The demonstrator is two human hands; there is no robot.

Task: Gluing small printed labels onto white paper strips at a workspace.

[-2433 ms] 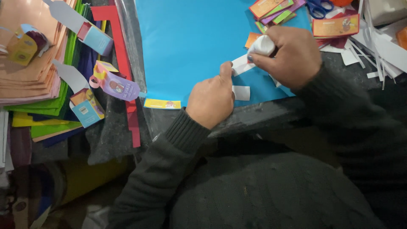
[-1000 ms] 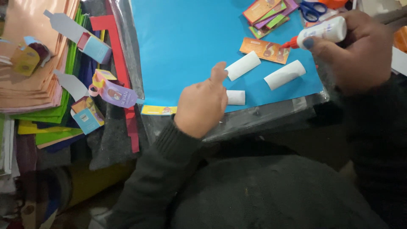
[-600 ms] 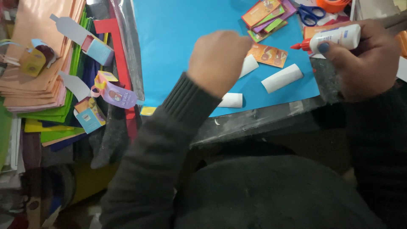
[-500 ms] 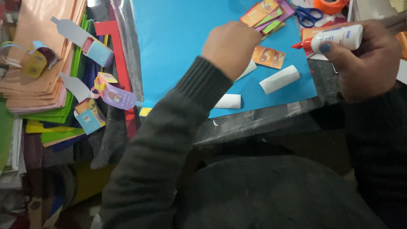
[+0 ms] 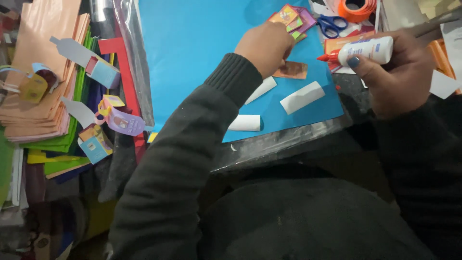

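A: Your right hand is wrapped tight around the white glue bottle. It lies nearly level, long axis left to right, red nozzle pointing left toward the blue sheet, over that sheet's right edge.

B: And your left hand?

A: Knuckles up over the sheet, fingers curled down onto an orange printed card. Pinching or only pressing? Can't tell, the fingertips are hidden.

B: Edges, room?

A: The sheet's near edge runs slanted along the table edge. Three white paper rolls on it: one right of your left sleeve, one half under your wrist, one by the near edge. The sheet's upper left is bare blue.

B: Labels, packages?

A: Small fan of orange, green and purple cards just beyond your left hand. Blue-handled scissors and an orange tape roll behind the bottle. Left of the sheet: a red paper strip, a stack of peach, green and yellow sheets, and little blue paper boxes with tags.
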